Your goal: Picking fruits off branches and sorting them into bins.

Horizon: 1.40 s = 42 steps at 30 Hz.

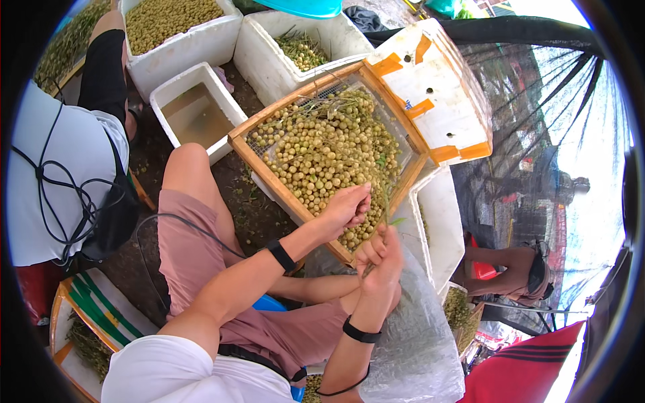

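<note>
A wood-framed mesh tray [282,174] sits tilted before my knees, heaped with small round yellow-brown fruits [322,151] and some thin twigs. My right hand [380,257], near the tray's closest corner, grips a thin green stem [387,204]. That stem reaches up over the fruits and bears a small leaf [398,221]. Over the near part of the heap is my left hand [347,211], its fingers curled and the thumb against the index finger. Whether anything is pinched in it is hidden.
Beyond the tray stand white foam boxes: one of fruits [176,45], one of fruits and stems [307,30], one of murky water [201,138]. A taped foam box [428,90] borders the tray's right. Plastic sheeting [418,342] lies by my right arm. Another person [65,171] sits left.
</note>
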Available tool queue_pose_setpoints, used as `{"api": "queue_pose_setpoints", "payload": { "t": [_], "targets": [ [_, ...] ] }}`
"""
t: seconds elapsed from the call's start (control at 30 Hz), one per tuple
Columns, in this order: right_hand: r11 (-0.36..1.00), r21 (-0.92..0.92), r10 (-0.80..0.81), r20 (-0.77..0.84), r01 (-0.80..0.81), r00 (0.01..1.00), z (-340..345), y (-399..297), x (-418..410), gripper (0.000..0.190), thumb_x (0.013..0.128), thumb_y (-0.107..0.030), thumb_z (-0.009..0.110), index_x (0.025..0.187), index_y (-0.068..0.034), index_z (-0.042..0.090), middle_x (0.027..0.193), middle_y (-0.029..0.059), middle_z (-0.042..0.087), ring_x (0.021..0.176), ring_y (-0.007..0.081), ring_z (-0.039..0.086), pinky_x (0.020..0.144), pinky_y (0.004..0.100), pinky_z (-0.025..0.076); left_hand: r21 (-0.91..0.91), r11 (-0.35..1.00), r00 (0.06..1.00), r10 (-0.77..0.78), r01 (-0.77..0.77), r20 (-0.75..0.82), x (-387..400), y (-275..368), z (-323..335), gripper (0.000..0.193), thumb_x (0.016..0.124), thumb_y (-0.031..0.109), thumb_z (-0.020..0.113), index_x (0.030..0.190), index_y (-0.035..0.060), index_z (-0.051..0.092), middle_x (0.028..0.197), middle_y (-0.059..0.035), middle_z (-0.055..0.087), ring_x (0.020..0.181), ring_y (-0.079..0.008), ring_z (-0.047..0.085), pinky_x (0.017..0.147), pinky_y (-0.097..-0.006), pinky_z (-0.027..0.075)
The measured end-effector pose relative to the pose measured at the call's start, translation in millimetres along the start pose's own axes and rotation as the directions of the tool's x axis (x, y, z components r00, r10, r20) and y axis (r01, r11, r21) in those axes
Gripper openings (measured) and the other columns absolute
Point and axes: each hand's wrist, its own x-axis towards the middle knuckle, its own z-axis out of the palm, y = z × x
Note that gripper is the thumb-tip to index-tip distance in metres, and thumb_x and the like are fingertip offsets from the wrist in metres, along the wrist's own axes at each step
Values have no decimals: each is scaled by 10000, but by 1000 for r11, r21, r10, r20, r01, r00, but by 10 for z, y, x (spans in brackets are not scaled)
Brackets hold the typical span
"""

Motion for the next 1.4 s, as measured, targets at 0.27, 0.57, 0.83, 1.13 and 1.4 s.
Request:
{"api": "queue_pose_setpoints", "payload": {
  "t": [0.27,0.57,0.83,1.13,1.4],
  "targets": [
    [791,-550,-382,-100,269,919,17,369,141,144,906,-34,687,1047,-9,672,715,-48,579,500,8,377,450,203,262,93,994,989,64,-52,-136,-37,-155,143,394,1044,454,447,826,129,495,705,33,435,604,-73,409,544,-223,353],
    [543,-763,-498,46,352,866,-130,401,195,115,910,-15,676,986,70,693,857,20,683,757,66,592,678,236,484,121,991,987,65,-48,-146,-17,-282,52,380,1052,430,440,854,114,516,718,29,442,656,-66,420,586,-236,376],
    [717,-634,-476,-143,289,868,-93,351,157,93,933,-54,654,903,33,665,723,-27,584,579,39,465,531,243,382,241,970,997,41,-25,-59,30,-340,-80,286,1033,328,513,846,111,522,689,49,463,533,-52,400,439,-232,306],
    [977,-200,-88,-74,72,993,73,2,-312,197,997,-203,587,847,-81,550,538,-88,287,436,43,234,461,252,209,-248,968,984,-86,45,-156,452,-244,-67,274,1024,292,488,1198,82,512,989,-95,600,782,-183,631,618,-284,545],
    [967,222,111,70,-124,991,-2,-38,-440,248,1034,-278,515,894,-85,583,524,-95,272,424,47,219,475,244,194,-249,968,994,7,-34,-110,604,-468,-1,195,1019,148,507,1161,46,595,1041,-61,617,816,-171,633,728,-292,565]
  ]
}}
